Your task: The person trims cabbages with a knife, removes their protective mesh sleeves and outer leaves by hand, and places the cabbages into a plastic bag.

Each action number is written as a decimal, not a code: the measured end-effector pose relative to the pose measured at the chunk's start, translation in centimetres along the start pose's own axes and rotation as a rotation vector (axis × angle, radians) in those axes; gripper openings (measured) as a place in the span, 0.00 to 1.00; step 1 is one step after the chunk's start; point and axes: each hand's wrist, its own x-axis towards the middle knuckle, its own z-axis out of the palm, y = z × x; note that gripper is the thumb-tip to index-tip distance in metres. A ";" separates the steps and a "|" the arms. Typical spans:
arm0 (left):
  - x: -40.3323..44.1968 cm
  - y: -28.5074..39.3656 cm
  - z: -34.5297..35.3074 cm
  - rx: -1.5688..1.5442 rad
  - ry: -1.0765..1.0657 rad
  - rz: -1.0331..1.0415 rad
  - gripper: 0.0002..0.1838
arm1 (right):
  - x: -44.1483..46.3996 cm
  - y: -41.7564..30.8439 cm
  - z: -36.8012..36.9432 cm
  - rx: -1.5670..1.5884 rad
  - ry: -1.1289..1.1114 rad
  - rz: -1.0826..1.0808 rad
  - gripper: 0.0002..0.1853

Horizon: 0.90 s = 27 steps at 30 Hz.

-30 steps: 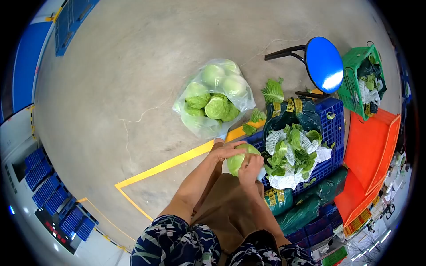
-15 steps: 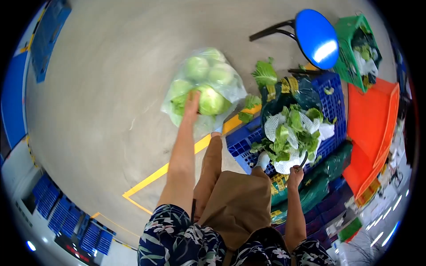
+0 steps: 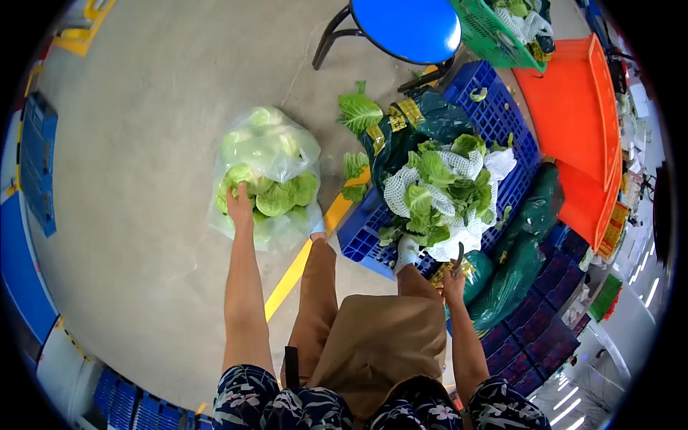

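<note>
A clear plastic bag (image 3: 297, 147) of several green cabbages (image 3: 275, 200) lies on the floor left of centre. My left hand (image 3: 239, 203) reaches into its open mouth, fingers apart against a cabbage at the left side. At the lower right, my right hand (image 3: 453, 284) is closed on a small curved knife (image 3: 460, 254), blade pointing up. Just above that hand, loose leaves and white foam netting (image 3: 462, 234) are heaped on a blue plastic crate (image 3: 491, 107).
A blue stool (image 3: 408, 27) stands at the top, beside a green basket (image 3: 494, 43). Orange bins (image 3: 573, 107) are at the right. Dark green bags (image 3: 519, 276) lie beside the crate. Loose leaves (image 3: 358, 112) lie on the floor.
My left hand left the cabbage held between both hands and moved to the bag. My right hand moved right, its knife now visible. The view has shifted.
</note>
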 end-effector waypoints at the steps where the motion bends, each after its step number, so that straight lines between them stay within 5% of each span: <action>1: -1.0 0.5 -0.4 -0.049 -0.048 -0.044 0.34 | -0.6 -3.0 0.0 0.149 -0.053 0.112 0.24; 2: -2.1 1.1 -0.6 -0.099 -0.094 -0.090 0.31 | -1.4 -7.0 0.0 0.292 -0.089 0.232 0.25; 6: -7.6 2.8 1.2 0.206 0.266 0.524 0.14 | 0.8 -3.8 -0.1 0.271 -0.152 0.293 0.23; 9: -13.5 1.6 7.9 0.205 -0.158 0.603 0.16 | 2.3 -1.1 1.1 0.199 -0.146 0.224 0.17; 10: -14.3 -0.9 11.5 0.282 -0.285 0.783 0.22 | 3.0 0.8 2.0 0.166 -0.132 0.133 0.15; 14: -15.1 -3.4 24.4 0.948 -0.668 0.805 0.50 | 7.6 5.1 6.0 -0.159 -0.179 -0.298 0.14; 15: -13.8 -4.9 27.6 1.053 -0.706 0.871 0.53 | 9.0 6.6 7.3 -0.219 -0.186 -0.449 0.15; 19: -10.4 -8.3 36.3 1.358 -0.726 0.985 0.56 | 12.6 9.8 12.3 -0.345 -0.140 -0.439 0.16; 25: -7.4 -17.5 36.2 1.173 -0.680 1.307 0.38 | 14.0 14.1 17.7 -0.164 0.011 -0.324 0.23; 27: -7.1 -17.6 34.4 1.050 -0.737 1.139 0.26 | 14.2 13.9 17.5 -0.024 -0.023 -0.246 0.20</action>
